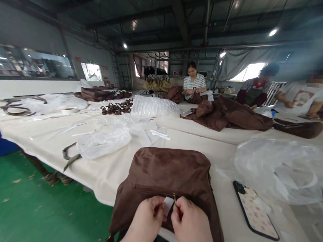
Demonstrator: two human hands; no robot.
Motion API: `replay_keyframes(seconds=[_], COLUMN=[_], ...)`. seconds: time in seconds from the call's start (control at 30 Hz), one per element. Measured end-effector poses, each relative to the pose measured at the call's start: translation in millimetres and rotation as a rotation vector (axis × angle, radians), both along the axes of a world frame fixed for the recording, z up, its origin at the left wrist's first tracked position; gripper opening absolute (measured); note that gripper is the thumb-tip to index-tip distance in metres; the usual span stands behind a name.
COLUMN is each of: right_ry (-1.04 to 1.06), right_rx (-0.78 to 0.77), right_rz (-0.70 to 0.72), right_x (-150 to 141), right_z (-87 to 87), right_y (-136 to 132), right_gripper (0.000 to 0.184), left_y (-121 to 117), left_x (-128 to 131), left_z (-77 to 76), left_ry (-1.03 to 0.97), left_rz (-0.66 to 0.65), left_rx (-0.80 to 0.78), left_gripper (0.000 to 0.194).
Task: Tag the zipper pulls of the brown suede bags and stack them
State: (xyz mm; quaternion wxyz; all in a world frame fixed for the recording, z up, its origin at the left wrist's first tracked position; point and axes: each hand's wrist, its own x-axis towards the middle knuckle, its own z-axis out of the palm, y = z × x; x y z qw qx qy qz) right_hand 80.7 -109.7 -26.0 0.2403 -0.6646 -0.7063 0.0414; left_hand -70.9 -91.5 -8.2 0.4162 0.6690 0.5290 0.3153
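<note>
A brown leather-look bag [170,166] lies right in front of me at the table edge, with a zipped pocket across its front. My left hand [149,216] is closed in a pinch on a small white slip [168,206], which looks like paper or film. Close beside it, my right hand [188,220] pinches the brass-coloured zipper pull [174,198] at the right end of the pocket zip. The slip sits between the two hands, almost touching the pull. My hands hide the lower front of the bag.
A phone in a patterned case [255,210] lies to the right, near crumpled clear plastic [278,168]. More plastic bags [103,143] and a strap [71,158] are on the left. Brown bags [232,115] are piled farther back. Several people [194,83] stand across the table.
</note>
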Motion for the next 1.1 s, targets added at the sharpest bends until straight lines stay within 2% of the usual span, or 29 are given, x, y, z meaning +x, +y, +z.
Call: replay_keyframes(seconds=[0.23,0.43,0.5,0.63,0.73,0.83,0.93,1.03,1.1], right_ry=[-0.016,0.083,0.192,0.541,0.698,0.867,0.982,1.087,1.192], right_rx=[0.036,0.008,-0.018,-0.144,-0.280,-0.386,-0.352,-0.297,-0.300], right_rz=[0.025,0.072,0.100,0.136,0.068,0.058,0.028,-0.022,-0.054], right_x=[-3.8,-2.1,0.3,8.2,11.6,8.8,1.6,-6.0,-10.1], right_z=[-1.7,-10.2,-13.4,-14.2,-11.2,-10.1,-10.6,-9.1,-7.3], right_y=[-0.6,2.8,3.2,3.6,6.4,11.7,16.3,18.6,19.6], right_gripper=[0.016,0.019,0.017,0.014,0.024,0.032,0.032,0.034,0.038], left_y=[-2.2,0.4,3.9,9.6,10.8,10.1,7.7,5.1,4.1], left_x=[19.2,25.2,24.4,20.0,17.3,16.6,16.4,15.9,15.5], left_z=[7.5,3.5,-0.8,-11.7,-18.0,-17.4,-10.1,-5.0,-7.0], left_ry=[-0.030,-0.135,-0.114,-0.078,-0.109,-0.157,-0.125,-0.036,0.001], left_rz=[0.032,0.058,0.062,0.078,0.075,0.056,0.051,0.073,0.108], left_rx=[0.114,0.068,0.058,0.068,0.043,0.005,0.051,0.185,0.291], left_gripper=[0.027,0.027,0.023,0.022,0.022,0.025,0.025,0.022,0.020])
